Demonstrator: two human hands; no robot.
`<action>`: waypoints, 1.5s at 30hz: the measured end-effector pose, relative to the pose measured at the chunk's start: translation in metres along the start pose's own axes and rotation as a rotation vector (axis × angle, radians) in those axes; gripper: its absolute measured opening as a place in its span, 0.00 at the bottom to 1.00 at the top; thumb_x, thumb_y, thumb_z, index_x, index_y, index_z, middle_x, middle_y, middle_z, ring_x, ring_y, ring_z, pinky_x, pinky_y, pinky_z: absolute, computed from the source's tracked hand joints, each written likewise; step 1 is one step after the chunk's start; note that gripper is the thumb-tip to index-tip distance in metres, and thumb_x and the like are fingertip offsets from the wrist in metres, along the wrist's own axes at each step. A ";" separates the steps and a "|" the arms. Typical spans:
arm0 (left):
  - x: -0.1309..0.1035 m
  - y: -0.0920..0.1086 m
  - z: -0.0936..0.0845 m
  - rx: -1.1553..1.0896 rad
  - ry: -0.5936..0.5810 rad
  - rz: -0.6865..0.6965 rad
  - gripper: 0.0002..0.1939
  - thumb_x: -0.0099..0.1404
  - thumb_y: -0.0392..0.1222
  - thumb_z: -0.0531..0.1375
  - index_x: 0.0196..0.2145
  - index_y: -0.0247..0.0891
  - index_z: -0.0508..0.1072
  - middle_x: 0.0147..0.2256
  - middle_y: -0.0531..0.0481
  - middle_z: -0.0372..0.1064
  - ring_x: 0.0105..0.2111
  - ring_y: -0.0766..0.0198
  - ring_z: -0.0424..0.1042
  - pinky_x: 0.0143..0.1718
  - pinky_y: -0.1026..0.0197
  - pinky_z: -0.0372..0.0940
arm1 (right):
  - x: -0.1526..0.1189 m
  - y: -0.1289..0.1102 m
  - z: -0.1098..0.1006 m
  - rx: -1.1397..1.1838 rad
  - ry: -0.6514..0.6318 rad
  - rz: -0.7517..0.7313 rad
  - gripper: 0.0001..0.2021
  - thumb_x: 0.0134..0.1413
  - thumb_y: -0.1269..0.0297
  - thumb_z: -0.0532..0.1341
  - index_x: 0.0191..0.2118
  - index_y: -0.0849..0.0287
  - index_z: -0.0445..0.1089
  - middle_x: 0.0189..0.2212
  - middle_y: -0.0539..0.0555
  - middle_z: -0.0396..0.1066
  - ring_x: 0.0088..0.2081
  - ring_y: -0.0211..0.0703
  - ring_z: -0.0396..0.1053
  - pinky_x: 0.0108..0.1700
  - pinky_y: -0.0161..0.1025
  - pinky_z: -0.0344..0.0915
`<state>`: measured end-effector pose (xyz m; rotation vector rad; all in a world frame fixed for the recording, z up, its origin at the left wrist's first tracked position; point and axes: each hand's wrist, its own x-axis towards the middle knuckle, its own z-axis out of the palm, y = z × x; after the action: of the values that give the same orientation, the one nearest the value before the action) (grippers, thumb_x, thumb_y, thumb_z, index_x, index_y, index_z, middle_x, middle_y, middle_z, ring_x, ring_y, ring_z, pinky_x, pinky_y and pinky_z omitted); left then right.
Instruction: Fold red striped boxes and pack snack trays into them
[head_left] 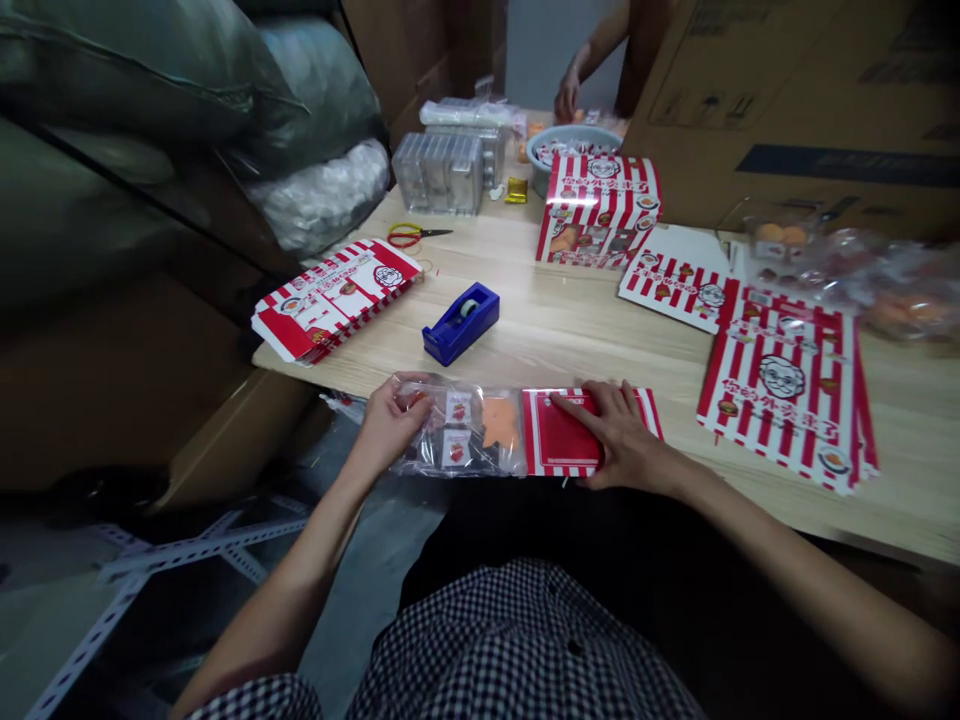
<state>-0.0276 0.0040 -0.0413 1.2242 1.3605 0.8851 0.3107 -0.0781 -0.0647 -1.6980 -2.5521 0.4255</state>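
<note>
My left hand [393,420] pinches the left end of a clear plastic tray [472,455], which sits at the table's front edge. Through the clear plastic show an orange piece [499,422] and small white packets with red print [456,448]. Touching the tray's right end is a red-and-white striped box [562,432], lying on its side. My right hand [626,435] rests over that box with fingers spread across its top. A blue tape dispenser [461,322] stands just beyond the tray.
Flat striped cartons lie in a left stack [337,300] and a right stack [784,380]. Scissors [416,234] lie near clear plastic cases [439,175]. An upright striped box [600,210] stands before a grey basin [536,150]. Another person's hand [568,97] is behind it.
</note>
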 end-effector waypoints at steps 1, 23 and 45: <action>0.000 0.001 -0.001 0.035 0.005 0.026 0.23 0.52 0.42 0.68 0.45 0.33 0.72 0.24 0.55 0.69 0.21 0.68 0.68 0.24 0.67 0.66 | 0.000 -0.001 0.000 -0.008 -0.002 0.002 0.59 0.34 0.49 0.74 0.72 0.48 0.45 0.67 0.65 0.45 0.68 0.75 0.41 0.66 0.71 0.30; 0.018 0.006 -0.016 -0.070 -0.180 -0.170 0.26 0.48 0.44 0.71 0.45 0.33 0.73 0.29 0.52 0.74 0.22 0.67 0.71 0.25 0.65 0.67 | -0.002 0.010 0.005 0.022 0.011 -0.036 0.57 0.36 0.48 0.72 0.72 0.48 0.45 0.65 0.64 0.47 0.66 0.75 0.44 0.66 0.71 0.32; 0.009 -0.007 0.006 -0.298 -0.065 -0.322 0.21 0.45 0.40 0.72 0.38 0.33 0.75 0.26 0.52 0.74 0.22 0.64 0.72 0.24 0.64 0.68 | -0.004 0.004 0.005 0.003 0.035 -0.013 0.56 0.37 0.51 0.71 0.72 0.49 0.46 0.64 0.65 0.47 0.66 0.74 0.46 0.66 0.70 0.36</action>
<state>-0.0230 0.0106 -0.0513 0.7737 1.2756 0.7782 0.3150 -0.0815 -0.0703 -1.6719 -2.5354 0.3959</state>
